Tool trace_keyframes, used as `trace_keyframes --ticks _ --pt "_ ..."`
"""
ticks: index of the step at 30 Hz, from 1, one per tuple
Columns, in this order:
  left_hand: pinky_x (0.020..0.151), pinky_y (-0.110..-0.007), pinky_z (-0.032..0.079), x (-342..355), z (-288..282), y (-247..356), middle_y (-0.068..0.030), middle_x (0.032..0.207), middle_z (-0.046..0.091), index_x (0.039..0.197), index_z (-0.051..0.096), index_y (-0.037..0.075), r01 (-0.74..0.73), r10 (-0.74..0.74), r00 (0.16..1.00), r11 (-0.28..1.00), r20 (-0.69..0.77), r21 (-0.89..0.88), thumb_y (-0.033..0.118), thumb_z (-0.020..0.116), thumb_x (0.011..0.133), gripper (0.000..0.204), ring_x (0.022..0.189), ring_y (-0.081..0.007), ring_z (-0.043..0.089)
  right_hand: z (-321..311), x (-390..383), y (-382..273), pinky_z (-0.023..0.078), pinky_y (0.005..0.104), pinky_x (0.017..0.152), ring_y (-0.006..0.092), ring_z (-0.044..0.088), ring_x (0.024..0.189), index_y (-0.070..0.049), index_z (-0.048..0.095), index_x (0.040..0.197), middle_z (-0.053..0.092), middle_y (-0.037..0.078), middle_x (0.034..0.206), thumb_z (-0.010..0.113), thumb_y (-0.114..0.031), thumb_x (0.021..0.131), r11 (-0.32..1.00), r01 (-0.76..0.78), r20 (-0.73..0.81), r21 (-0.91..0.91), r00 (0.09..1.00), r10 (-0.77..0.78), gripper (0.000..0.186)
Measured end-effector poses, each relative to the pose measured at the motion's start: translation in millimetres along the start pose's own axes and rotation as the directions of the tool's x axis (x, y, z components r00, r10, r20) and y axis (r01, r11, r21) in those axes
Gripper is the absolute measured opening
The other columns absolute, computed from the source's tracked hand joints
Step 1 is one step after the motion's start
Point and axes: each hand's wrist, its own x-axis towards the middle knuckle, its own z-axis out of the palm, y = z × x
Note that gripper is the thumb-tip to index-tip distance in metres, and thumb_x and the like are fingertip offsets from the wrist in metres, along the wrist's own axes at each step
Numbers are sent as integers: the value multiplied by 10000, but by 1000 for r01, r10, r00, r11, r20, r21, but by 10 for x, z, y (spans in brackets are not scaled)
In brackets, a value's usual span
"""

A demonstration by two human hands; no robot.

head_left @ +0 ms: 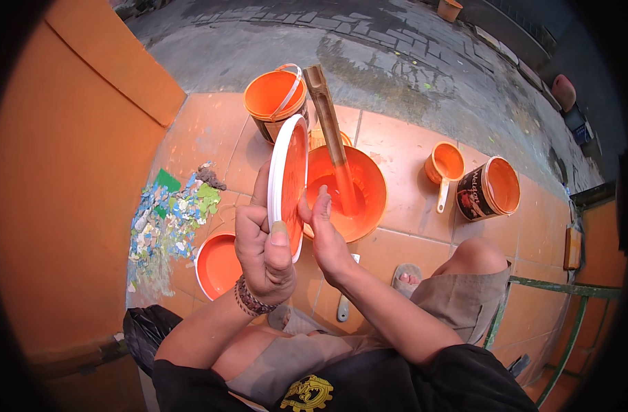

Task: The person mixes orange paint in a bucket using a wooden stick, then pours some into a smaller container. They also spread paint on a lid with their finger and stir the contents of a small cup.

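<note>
My left hand (266, 257) grips a white lid (282, 178) held on edge, its inner face coated in orange paint. Just right of the lid, my right hand (331, 240) has its fingers stretched upward beside it; whether they touch it is hard to tell. Behind both hands sits a wide orange basin (372, 185) of orange paint, in which a long wooden stick (322, 103) stands, slanted, its lower part coated orange. A paint bucket with a white handle (262, 93) is at the back. A round tub (216, 268) of orange paint lies below left. A flat tool (343, 307) is partly hidden under my right arm.
A small handled dipper (443, 165) and a paint bucket (488, 192) stand at right on the tiles. Paint flakes (170, 213) lie at left by an orange wall (73, 178). A black bag (146, 329) is at lower left, a green metal frame (575, 288) at right, and pavement beyond.
</note>
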Motion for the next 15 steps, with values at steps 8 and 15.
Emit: trace_keyframes --ticks 8,15 --pt "799 -249 319 95 39 125 -17 870 395 858 374 34 136 -129 982 990 -136 44 258 449 882 237 826 -90 343 -67 180 79 -76 626 1051 401 -211 1375 -61 130 1461 -161 208 1514 62 -657 906 989 22 21 -145 1000 -19 817" --pt "734 -227 359 144 -57 119 -41 923 439 861 348 54 228 -230 970 973 -77 -35 256 412 955 232 779 -64 343 -88 325 69 -89 628 1047 412 -202 1374 -44 103 1463 -159 209 1513 64 -680 890 981 55 -11 -186 998 -58 856"
